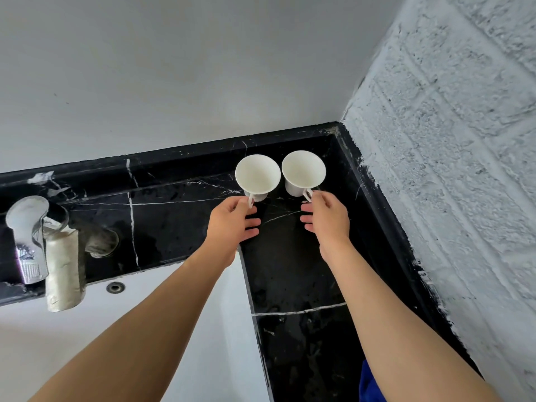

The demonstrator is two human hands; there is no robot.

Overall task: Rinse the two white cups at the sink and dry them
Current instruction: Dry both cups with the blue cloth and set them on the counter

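Note:
Two white cups stand upright side by side on the black marble counter in the far right corner. My left hand pinches the handle of the left cup between thumb and forefinger, its other fingers spread. My right hand pinches the handle of the right cup the same way. Both cups look empty inside. The white sink basin lies below and left of the hands.
A chrome tap with a silver-wrapped spout stands at the left on the counter's back strip. A round overflow hole sits in the sink wall. A rough white brick wall borders the counter at right. Blue cloth shows at the bottom.

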